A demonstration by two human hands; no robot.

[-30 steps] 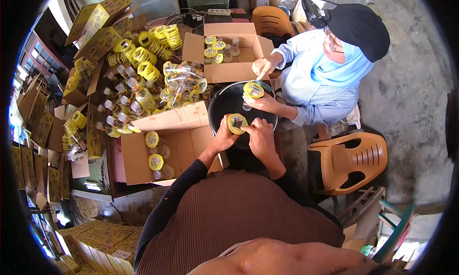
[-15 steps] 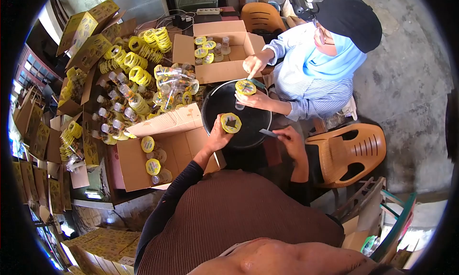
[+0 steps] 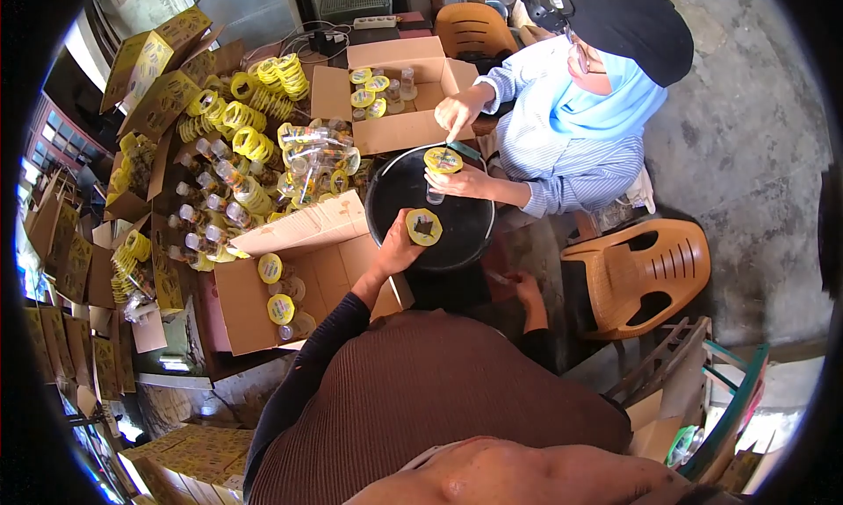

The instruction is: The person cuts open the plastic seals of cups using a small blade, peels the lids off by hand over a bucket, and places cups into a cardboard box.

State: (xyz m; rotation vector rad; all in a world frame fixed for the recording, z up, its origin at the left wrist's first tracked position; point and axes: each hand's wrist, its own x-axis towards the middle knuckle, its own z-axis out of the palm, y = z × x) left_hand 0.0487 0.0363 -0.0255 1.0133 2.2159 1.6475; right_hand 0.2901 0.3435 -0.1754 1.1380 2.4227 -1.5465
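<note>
My left hand [image 3: 397, 244] is closed around a plastic cup with a yellow lid [image 3: 424, 227], held over the near part of a black bucket [image 3: 379, 208]. A dark, ragged opening shows in the middle of that lid. Right of the bucket and lower down, my right hand [image 3: 531, 294] is closed on a knife with a thin, flat blade [image 3: 500, 278]; its handle is hidden in the fingers. Across the bucket, a co-worker's hand [image 3: 467, 183] holds another yellow-lidded cup [image 3: 443, 161], and their other hand [image 3: 460, 111] has a tool at its lid.
An open carton [image 3: 235, 307] with several cups stands at my left, and another carton [image 3: 386, 138] lies beyond the bucket. Piled bottles and yellow rings [image 3: 241, 119] cover the table at left. An orange chair [image 3: 637, 277] stands at right.
My right hand has moved down and slightly left, taking the knife away from the bucket's rim. My left hand still holds its cup in nearly the same place.
</note>
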